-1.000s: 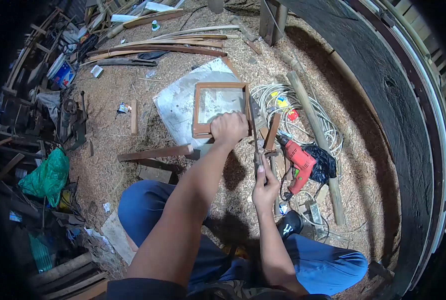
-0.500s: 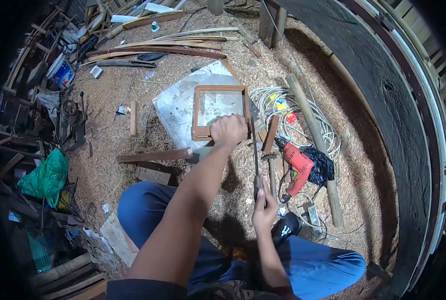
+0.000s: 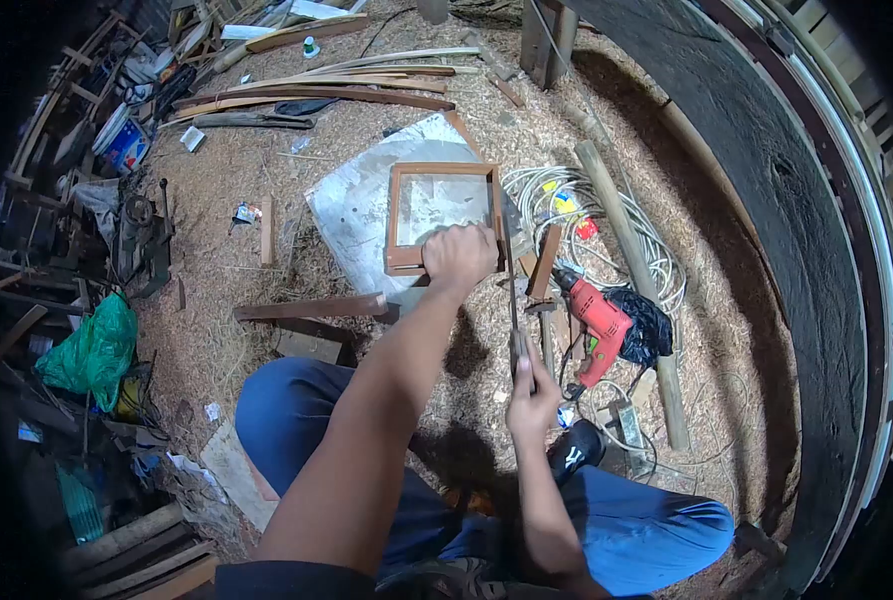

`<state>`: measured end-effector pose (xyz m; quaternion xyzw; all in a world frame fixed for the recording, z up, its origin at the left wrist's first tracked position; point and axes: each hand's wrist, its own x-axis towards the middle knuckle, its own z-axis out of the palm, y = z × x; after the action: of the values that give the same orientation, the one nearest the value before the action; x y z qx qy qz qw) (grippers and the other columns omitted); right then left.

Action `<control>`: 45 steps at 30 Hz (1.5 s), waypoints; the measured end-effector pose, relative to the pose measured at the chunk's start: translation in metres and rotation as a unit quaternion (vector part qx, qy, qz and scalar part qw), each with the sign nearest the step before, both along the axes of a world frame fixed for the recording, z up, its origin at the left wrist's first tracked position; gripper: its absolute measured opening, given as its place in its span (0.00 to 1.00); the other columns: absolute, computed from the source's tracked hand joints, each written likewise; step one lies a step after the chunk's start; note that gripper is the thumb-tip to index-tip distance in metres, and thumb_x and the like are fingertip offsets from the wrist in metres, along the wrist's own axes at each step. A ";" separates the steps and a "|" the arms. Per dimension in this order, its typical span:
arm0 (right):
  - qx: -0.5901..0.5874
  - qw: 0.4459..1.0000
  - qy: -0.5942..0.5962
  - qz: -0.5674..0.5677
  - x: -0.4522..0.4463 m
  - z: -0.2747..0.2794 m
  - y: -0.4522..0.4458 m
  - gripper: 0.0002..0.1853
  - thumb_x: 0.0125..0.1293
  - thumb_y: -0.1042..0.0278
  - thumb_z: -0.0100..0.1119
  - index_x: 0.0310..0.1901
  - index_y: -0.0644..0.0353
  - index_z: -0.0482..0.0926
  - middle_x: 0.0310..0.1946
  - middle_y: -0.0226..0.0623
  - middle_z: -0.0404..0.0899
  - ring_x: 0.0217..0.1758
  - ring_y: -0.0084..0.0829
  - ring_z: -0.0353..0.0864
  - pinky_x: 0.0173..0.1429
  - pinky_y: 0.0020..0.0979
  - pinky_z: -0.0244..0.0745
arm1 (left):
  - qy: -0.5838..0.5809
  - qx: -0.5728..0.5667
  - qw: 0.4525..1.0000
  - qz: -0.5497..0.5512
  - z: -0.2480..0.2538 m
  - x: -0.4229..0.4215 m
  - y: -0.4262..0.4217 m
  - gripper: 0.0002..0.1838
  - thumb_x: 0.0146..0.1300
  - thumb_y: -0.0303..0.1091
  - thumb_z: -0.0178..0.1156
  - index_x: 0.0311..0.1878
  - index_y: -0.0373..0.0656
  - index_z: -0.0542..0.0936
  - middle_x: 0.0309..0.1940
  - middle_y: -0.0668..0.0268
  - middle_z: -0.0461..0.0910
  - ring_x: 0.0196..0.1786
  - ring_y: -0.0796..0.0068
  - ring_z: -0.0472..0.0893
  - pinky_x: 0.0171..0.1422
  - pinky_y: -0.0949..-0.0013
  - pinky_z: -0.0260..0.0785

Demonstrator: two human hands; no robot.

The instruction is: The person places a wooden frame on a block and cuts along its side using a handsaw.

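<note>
A small rectangular wooden frame [image 3: 397,205] lies on a grey metal sheet [image 3: 351,220]. My left hand [image 3: 459,257] is closed over the frame's near right corner, pressing down on it. In my right hand [image 3: 532,402], the fingers are wrapped round the handle of a handsaw [image 3: 513,300], seen almost edge-on. Its thin blade points away from me and runs along the frame's right side by the corner. Whether its teeth touch the wood cannot be made out.
To the right lie a hammer [image 3: 542,308], a red power drill [image 3: 598,322], a coiled cable [image 3: 656,250] and a round pole [image 3: 626,235]. A wooden piece [image 3: 311,308] sits nearer on the left. Long wood strips [image 3: 346,95] lie farther back on the shavings.
My right hand and the saw have moved slightly forward. The frame and my left hand appear a little higher in the view, with the same grip.
</note>
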<state>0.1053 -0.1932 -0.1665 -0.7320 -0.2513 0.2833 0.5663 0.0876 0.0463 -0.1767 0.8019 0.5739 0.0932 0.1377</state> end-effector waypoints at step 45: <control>0.003 1.000 0.006 -0.026 -0.004 -0.014 0.005 0.20 0.79 0.71 0.50 0.67 0.72 0.75 0.62 0.51 0.81 0.67 0.35 0.78 0.73 0.34 0.67 | -0.002 -0.031 0.999 0.010 0.004 0.006 0.003 0.26 0.70 0.45 0.48 0.29 0.38 0.88 0.26 0.44 0.85 0.32 0.43 0.87 0.45 0.47 0.80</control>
<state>0.1017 -0.1887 -0.1808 -0.7353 -0.2296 0.2718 0.5768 0.0940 0.0496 -0.1728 0.7913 0.5842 0.0787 0.1624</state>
